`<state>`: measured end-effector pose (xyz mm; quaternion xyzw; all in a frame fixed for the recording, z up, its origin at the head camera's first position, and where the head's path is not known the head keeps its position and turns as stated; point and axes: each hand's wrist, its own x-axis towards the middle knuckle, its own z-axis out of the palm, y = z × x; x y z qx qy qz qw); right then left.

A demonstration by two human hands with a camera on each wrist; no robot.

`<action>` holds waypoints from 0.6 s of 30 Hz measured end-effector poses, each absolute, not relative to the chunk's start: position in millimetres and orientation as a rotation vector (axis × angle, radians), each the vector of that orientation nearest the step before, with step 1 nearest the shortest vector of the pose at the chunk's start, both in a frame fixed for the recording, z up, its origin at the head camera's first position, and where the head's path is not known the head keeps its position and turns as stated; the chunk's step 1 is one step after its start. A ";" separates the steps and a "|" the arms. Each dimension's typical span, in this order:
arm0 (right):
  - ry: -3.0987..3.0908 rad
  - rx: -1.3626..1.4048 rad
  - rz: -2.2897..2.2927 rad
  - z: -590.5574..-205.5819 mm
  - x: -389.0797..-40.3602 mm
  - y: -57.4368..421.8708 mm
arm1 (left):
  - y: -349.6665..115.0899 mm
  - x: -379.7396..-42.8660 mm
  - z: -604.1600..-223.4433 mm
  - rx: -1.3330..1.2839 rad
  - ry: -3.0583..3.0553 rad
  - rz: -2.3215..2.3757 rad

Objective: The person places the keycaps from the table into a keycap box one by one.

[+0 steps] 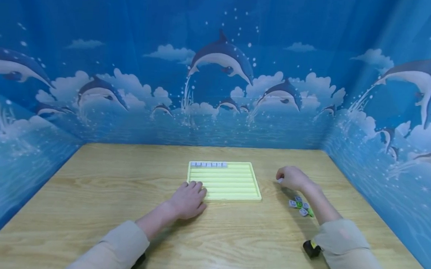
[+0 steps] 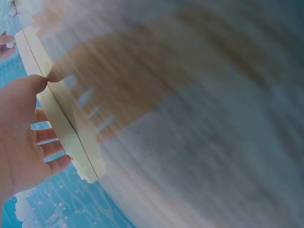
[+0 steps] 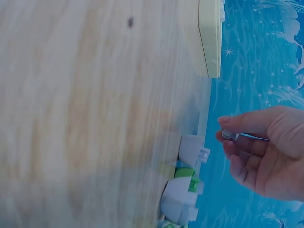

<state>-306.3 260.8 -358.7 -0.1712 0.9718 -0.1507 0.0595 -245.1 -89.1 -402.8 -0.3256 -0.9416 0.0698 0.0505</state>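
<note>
A pale yellow ridged tray (image 1: pixel 231 184) lies mid-table, with a row of small white keycap-like pieces (image 1: pixel 209 164) along its far left edge. My left hand (image 1: pixel 188 200) rests at the tray's near left corner. Its thumb touches the front side in the left wrist view, and the fairly straight fingers reach over the left part. To the right of the tray, my right hand (image 1: pixel 293 178) pinches one small white piece (image 3: pixel 229 135) between thumb and fingertips, raised over the table. Most of that piece is hidden by the fingers.
Several loose white and green pieces (image 1: pixel 299 204) sit in a cluster below the right forearm. A black object (image 1: pixel 311 249) is at the right sleeve. Blue dolphin-print curtains (image 1: pixel 216 110) border the wooden table (image 1: pixel 232 241) at the back and both sides.
</note>
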 end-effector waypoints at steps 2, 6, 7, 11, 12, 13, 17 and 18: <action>2.943 -0.536 -0.472 -359.0 -307.9 258.2 | -89.2 -245.3 -402.9 -0.991 -2.867 0.207; 2.942 -0.573 -0.531 -359.8 -311.5 252.9 | -89.4 -245.3 -402.8 -0.992 -2.868 0.198; 2.941 -0.587 -0.544 -359.4 -311.8 251.5 | -89.4 -245.3 -402.8 -0.992 -2.867 0.195; 2.954 -0.622 -0.545 -359.7 -312.7 246.8 | -89.6 -245.1 -402.2 -0.993 -2.871 0.193; 2.963 -0.639 -0.533 -360.2 -312.9 246.0 | -89.7 -245.1 -402.1 -0.993 -2.873 0.193; 2.974 -0.657 -0.525 -360.9 -313.2 245.3 | -89.7 -245.2 -402.1 -0.993 -2.876 0.193; 2.997 -0.720 -0.525 -363.0 -313.9 241.8 | -89.7 -245.3 -401.9 -0.993 -2.886 0.195; 2.997 -0.730 -0.533 -363.3 -314.0 240.9 | -89.7 -245.4 -402.0 -0.994 -2.887 0.195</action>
